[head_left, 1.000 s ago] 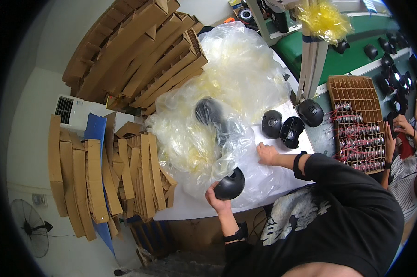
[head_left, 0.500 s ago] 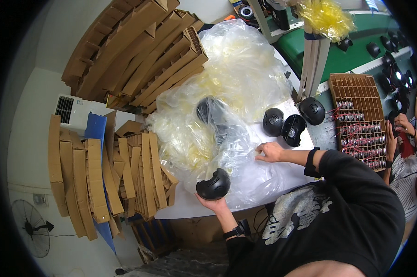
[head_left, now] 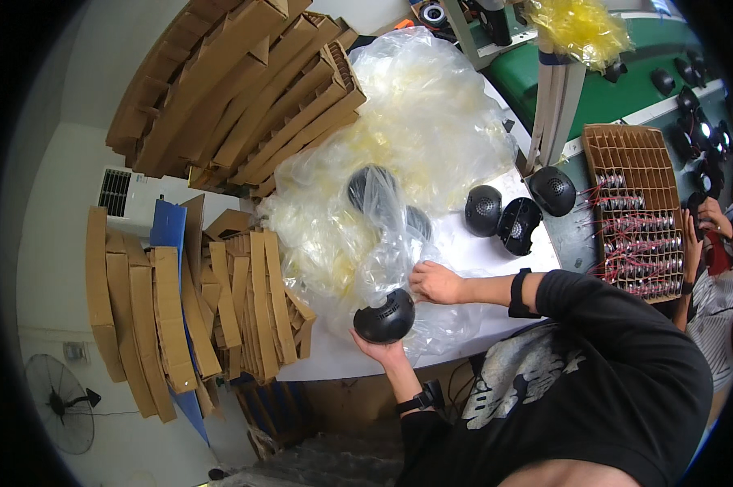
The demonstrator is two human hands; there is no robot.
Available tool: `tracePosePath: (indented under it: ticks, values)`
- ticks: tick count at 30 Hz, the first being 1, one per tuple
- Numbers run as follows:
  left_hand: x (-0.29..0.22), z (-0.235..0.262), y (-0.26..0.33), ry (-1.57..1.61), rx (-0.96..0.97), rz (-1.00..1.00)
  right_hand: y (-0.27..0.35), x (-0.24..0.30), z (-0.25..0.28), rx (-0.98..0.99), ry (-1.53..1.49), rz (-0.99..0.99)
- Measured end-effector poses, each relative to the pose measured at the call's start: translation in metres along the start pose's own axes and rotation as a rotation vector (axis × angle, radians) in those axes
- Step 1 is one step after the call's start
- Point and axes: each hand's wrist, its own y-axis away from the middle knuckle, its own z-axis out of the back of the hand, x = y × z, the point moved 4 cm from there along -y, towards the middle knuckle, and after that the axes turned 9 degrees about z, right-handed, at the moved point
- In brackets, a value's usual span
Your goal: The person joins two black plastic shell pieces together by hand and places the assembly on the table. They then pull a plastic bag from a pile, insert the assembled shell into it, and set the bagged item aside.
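Note:
My left hand (head_left: 375, 349) cups a black rounded plastic shell (head_left: 386, 319) from below, near the table's front edge. The shell has a notch in its rim and a row of small slots. My right hand (head_left: 437, 282) is just above and right of the shell, its fingers closed on clear plastic film (head_left: 392, 264). A large heap of clear and yellowish film (head_left: 431, 105) spreads over the white table. Partly under the film lies another dark rounded piece (head_left: 370, 187). To the right stand several more black shells, one perforated shell (head_left: 483, 211) and one open shell (head_left: 520, 227) among them.
Stacks of cardboard dividers (head_left: 168, 316) crowd the left side, beside a blue board (head_left: 168, 223). At right, a divider tray (head_left: 633, 162) holds small wired speakers, near a metal post (head_left: 555, 114) and a green conveyor (head_left: 513, 77). A co-worker's hands (head_left: 711, 219) are at the far right.
My right hand has moved left across the film toward the shell and closed on the film, drawing it along. The shell in my left hand has risen slightly and shifted right.

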Motion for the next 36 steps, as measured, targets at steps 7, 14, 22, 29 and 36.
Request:
tracePosePath:
  ticks: [7,14,22,29,36]
  values:
    - [-0.105,0.031,-0.017,-0.097,-0.026,-0.188,0.047,-0.042,-0.017,-0.064,-0.03,-0.186]
    - [-0.133,-0.049,0.047,-0.664,-0.273,-0.626,0.059,-0.062,-0.018,0.097,-0.163,-0.359]
    - [-0.167,-0.037,0.09,-0.173,-0.057,-0.406,0.081,-0.095,-0.027,0.112,-0.219,-0.651]
    - [-0.164,-0.045,0.134,-0.727,0.0,-0.585,0.106,-0.083,-0.041,0.188,-0.393,-0.625]
    - [0.059,-0.113,0.086,-2.161,0.3,-0.276,0.123,-0.055,-0.026,0.195,-0.302,-0.504]
